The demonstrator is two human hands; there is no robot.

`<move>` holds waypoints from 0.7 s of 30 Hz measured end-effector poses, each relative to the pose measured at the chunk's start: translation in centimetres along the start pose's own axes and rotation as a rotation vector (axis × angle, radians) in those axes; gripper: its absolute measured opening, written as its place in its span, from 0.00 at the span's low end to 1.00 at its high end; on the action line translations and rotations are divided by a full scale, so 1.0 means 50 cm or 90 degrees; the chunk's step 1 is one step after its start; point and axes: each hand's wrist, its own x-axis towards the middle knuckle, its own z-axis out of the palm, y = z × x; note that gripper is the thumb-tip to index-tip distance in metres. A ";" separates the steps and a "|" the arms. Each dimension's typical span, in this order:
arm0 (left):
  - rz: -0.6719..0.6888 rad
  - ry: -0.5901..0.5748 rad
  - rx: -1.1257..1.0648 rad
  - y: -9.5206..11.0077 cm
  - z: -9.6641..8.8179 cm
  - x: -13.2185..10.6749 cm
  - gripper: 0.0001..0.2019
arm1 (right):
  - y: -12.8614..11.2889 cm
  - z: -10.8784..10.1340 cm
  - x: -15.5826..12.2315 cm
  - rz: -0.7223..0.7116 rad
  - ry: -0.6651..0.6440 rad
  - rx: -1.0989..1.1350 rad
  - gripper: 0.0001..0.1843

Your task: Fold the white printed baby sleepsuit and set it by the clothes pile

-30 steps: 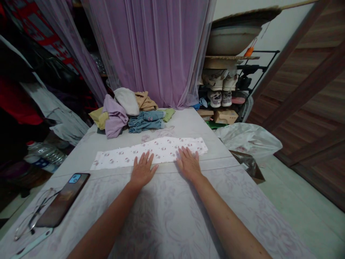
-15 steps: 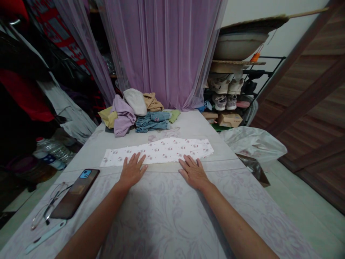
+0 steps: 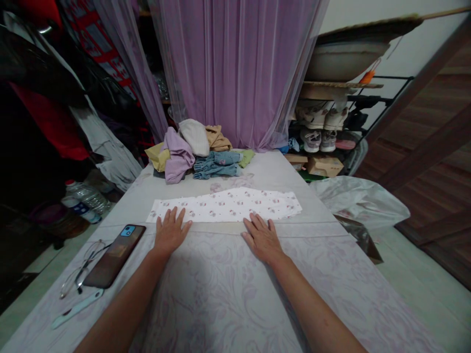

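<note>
A long white garment with small pink prints (image 3: 224, 204) lies flat across the bed (image 3: 235, 294). My left hand (image 3: 170, 232) rests flat with spread fingers on the garment's near edge, towards its left end. My right hand (image 3: 262, 237) lies flat and open at the near edge, right of the middle, fingertips just touching the cloth. Neither hand holds anything.
A pile of clothes (image 3: 198, 149) sits at the far end of the bed before a purple curtain (image 3: 235, 68). A phone (image 3: 115, 255), glasses (image 3: 79, 269) and a white tool (image 3: 75, 309) lie at the left. A plastic bag (image 3: 362, 201) and shoe rack (image 3: 324, 132) stand right.
Both hands slid back towards me off the garment to its near edge, and my left hand moved leftwards. The view shifted a little.
</note>
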 end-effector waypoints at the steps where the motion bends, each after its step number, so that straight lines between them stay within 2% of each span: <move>1: -0.010 0.005 0.000 -0.004 0.001 -0.002 0.29 | -0.003 0.003 0.001 0.005 0.009 -0.007 0.30; 4: -0.048 0.044 0.000 -0.013 0.010 -0.005 0.30 | -0.022 0.011 0.008 -0.013 0.026 -0.012 0.31; 7: -0.076 0.091 -0.010 -0.025 0.023 -0.002 0.32 | -0.042 0.017 0.018 -0.057 0.005 0.002 0.31; 12: -0.070 0.132 -0.041 -0.052 0.037 0.001 0.33 | -0.051 0.020 0.025 -0.093 -0.016 0.008 0.31; 17: -0.056 0.067 -0.082 -0.071 0.028 0.003 0.29 | -0.047 0.024 0.025 -0.069 -0.013 0.000 0.31; 21: -0.039 -0.051 -0.114 -0.105 -0.021 0.019 0.23 | -0.045 0.033 0.026 -0.076 0.001 -0.008 0.31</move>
